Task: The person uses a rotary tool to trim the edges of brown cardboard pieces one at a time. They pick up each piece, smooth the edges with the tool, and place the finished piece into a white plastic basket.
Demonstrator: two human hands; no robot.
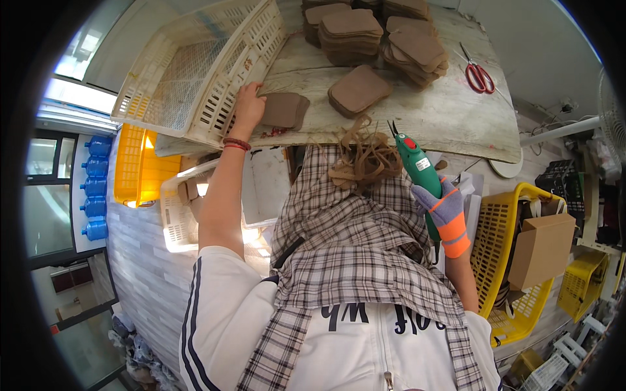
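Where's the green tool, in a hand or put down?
In a hand: the gloved right hand is wrapped around the green tool, its black tip sticking out.

The bare left hand [248,107] is by the side of a white crate [225,85], just beside a low stack of brown pieces [284,109]. The gloved right hand [444,203] grips a green power tool [417,161], its pointed tip upward. Brown strips [365,159] hang tangled at the table's edge [479,138]. Red-handled scissors [479,78] lie beyond, near taller brown stacks [352,36].

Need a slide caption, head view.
Gloved right hand holds a green cutter; bare left hand between a white crate and brown pads.
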